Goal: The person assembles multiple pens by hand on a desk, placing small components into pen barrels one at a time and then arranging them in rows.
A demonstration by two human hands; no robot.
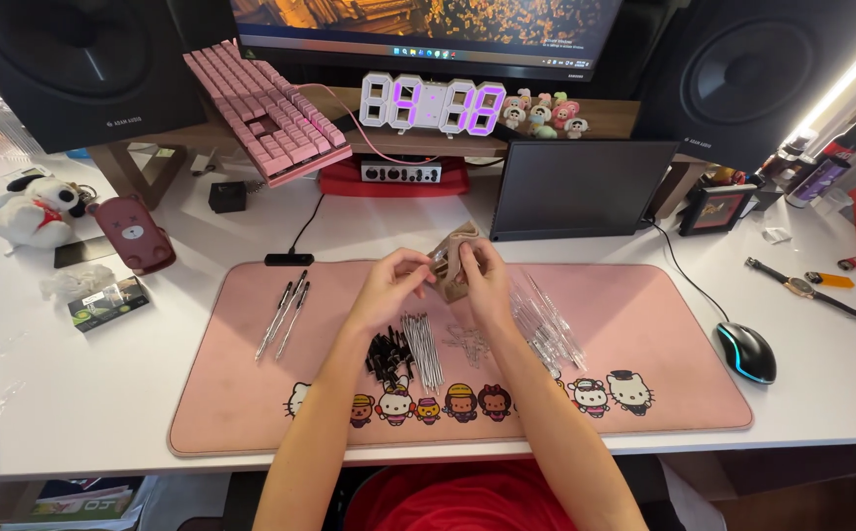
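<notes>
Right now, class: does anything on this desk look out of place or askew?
Yes. The pink keyboard is propped at a slant against the shelf and speaker instead of lying flat. The pen parts on the pink mat lie in tidy groups below both hands.

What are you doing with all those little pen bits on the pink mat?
A person sits at a white desk and holds a small brownish packet up in both hands, the left hand and the right hand pinching it above a pink desk mat. On the mat lie three finished pens, a pile of small black parts, a row of thin metal refills and a heap of clear pen tubes. A computer mouse sits off to the right.
</notes>
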